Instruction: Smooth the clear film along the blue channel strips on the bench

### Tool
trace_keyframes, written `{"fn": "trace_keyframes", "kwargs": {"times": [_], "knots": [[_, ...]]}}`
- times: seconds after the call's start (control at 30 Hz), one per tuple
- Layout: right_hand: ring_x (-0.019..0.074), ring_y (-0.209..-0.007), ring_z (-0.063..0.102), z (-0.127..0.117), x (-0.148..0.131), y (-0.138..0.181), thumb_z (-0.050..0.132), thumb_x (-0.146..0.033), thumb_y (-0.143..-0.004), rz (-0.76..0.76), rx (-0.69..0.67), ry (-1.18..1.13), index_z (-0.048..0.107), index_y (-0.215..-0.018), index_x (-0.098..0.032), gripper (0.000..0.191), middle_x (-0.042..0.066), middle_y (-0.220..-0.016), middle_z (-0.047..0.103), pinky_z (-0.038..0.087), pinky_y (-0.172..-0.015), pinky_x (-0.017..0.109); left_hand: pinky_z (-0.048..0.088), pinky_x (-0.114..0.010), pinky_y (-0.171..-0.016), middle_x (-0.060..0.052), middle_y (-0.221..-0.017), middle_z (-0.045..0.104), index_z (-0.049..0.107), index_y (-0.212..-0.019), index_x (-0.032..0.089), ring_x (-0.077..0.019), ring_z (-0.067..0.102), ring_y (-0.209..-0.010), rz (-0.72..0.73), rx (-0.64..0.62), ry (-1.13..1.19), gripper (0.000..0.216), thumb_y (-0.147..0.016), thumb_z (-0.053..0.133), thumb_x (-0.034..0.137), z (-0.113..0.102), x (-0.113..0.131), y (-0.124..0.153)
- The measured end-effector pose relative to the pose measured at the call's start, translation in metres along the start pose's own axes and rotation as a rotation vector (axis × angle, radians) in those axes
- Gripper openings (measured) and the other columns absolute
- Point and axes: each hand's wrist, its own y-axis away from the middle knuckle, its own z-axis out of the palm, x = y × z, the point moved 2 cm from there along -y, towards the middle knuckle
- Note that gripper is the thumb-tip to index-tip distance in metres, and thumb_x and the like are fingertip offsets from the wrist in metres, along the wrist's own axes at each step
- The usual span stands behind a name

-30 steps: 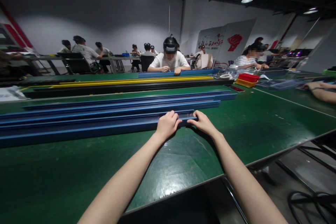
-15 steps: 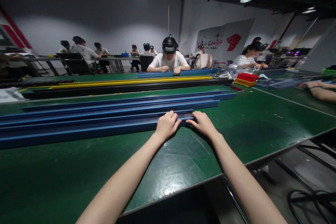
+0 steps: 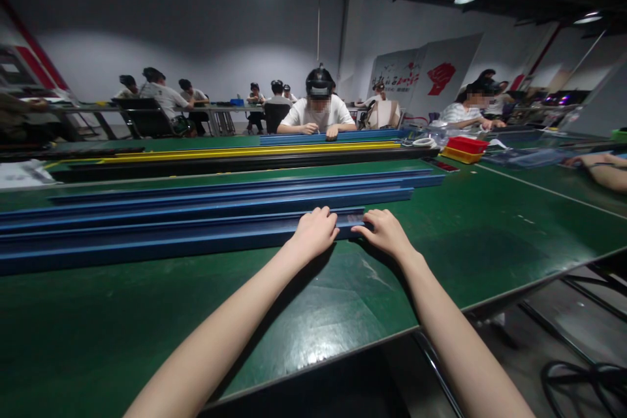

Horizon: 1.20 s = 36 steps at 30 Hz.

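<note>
Several long blue channel rails (image 3: 147,225) lie side by side along the green table (image 3: 480,235). My left hand (image 3: 314,232) curls over the near rail close to its right end, fingers closed on its top edge. My right hand (image 3: 386,232) grips the very end of the same rail (image 3: 349,223), fingers bent over it. Both forearms reach in from the bottom of the view.
Yellow and black rails (image 3: 235,155) lie farther back. A person in a white shirt (image 3: 318,114) sits opposite with hands on another blue rail. Red and yellow trays (image 3: 463,148) stand at right. A co-worker's arm (image 3: 600,168) rests far right. The table edge runs near right.
Both hands stay on the near rail's right end. My left fingers sit a little farther over its top. The view has shifted slightly.
</note>
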Motion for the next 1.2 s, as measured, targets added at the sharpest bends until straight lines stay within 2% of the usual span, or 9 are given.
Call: {"fn": "trace_keyframes", "kwargs": {"times": [0.07,0.13,0.2,0.3,0.37,0.63,0.9,1.03,1.2], "knots": [[0.0161,-0.069,0.052,0.001,0.0,0.0,0.049,-0.05,-0.079,0.008,0.005,-0.009,0.054,-0.064,-0.018,0.036,0.004,-0.068,0.059,0.03,-0.064,0.026,0.045,-0.033,-0.077,-0.01,-0.107,0.053,0.052,-0.102,0.016,-0.0226,0.052,-0.096,0.011,0.028,-0.024,0.025,-0.084,0.044,0.032,-0.011,0.003,0.002],[0.0158,-0.068,0.052,0.001,0.001,0.0,0.049,-0.05,-0.079,0.017,0.007,-0.021,0.055,-0.064,-0.018,0.036,0.004,-0.068,0.059,0.03,-0.064,0.026,0.044,-0.035,-0.079,-0.011,-0.107,0.054,0.053,-0.102,0.015,-0.0237,0.053,-0.098,0.04,-0.005,-0.028,0.026,-0.083,0.047,0.032,-0.022,0.008,0.006],[0.0156,-0.067,0.051,0.001,0.001,0.0,0.049,-0.051,-0.078,0.027,0.007,-0.029,0.055,-0.065,-0.018,0.036,0.004,-0.068,0.059,0.031,-0.064,0.025,0.045,-0.034,-0.079,-0.01,-0.101,0.059,0.057,-0.097,0.015,-0.024,0.055,-0.096,0.091,-0.142,-0.015,0.025,-0.081,0.05,0.034,-0.029,0.013,0.01],[0.0154,-0.067,0.051,-0.001,0.0,0.001,0.049,-0.051,-0.078,0.045,-0.004,-0.04,0.055,-0.065,-0.018,0.036,0.004,-0.069,0.059,0.032,-0.064,0.025,0.047,-0.03,-0.072,-0.01,-0.095,0.063,0.062,-0.093,0.016,-0.0241,0.059,-0.09,0.151,-0.424,0.009,0.033,-0.074,0.058,0.043,-0.033,0.021,0.017],[0.0153,-0.067,0.051,-0.003,-0.001,0.001,0.049,-0.051,-0.078,0.054,-0.012,-0.056,0.055,-0.065,-0.018,0.036,0.004,-0.069,0.059,0.032,-0.064,0.025,0.047,-0.029,-0.07,-0.011,-0.098,0.063,0.062,-0.094,0.016,-0.0245,0.061,-0.089,0.163,-0.53,0.003,0.041,-0.068,0.064,0.047,-0.032,0.025,0.02],[0.0153,-0.07,0.051,-0.004,-0.002,0.001,0.048,-0.052,-0.078,0.081,-0.023,-0.071,0.056,-0.066,-0.019,0.036,0.004,-0.071,0.059,0.034,-0.063,0.023,0.047,-0.033,-0.079,-0.015,-0.107,0.061,0.057,-0.107,0.01,-0.0278,0.058,-0.097,0.093,-0.523,-0.009,0.063,-0.059,0.071,0.049,-0.02,0.026,0.017],[0.0152,-0.071,0.052,-0.002,-0.001,0.001,0.049,-0.051,-0.078,0.088,-0.03,-0.085,0.056,-0.068,-0.019,0.035,0.003,-0.073,0.059,0.034,-0.063,0.023,0.048,-0.03,-0.073,-0.014,-0.098,0.066,0.066,-0.089,0.014,-0.0279,0.061,-0.092,0.081,-0.597,0.049,0.054,-0.057,0.068,0.057,-0.011,0.015,0.011],[0.0152,-0.07,0.051,-0.002,0.0,0.001,0.049,-0.053,-0.077,0.086,-0.026,-0.094,0.055,-0.067,-0.019,0.036,0.003,-0.072,0.058,0.034,-0.062,0.023,0.048,-0.028,-0.072,-0.013,-0.099,0.065,0.062,-0.101,0.014,-0.0259,0.061,-0.093,0.019,-0.523,0.078,0.057,-0.059,0.07,0.051,-0.009,0.011,0.009],[0.0156,-0.072,0.052,-0.002,-0.001,0.002,0.049,-0.052,-0.078,0.091,-0.025,-0.094,0.056,-0.069,-0.019,0.035,0.003,-0.073,0.058,0.035,-0.063,0.023,0.048,-0.027,-0.068,-0.011,-0.089,0.068,0.069,-0.084,0.017,-0.0243,0.063,-0.086,0.045,-0.571,0.115,0.029,-0.066,0.069,0.039,-0.012,0.013,0.01]]}}
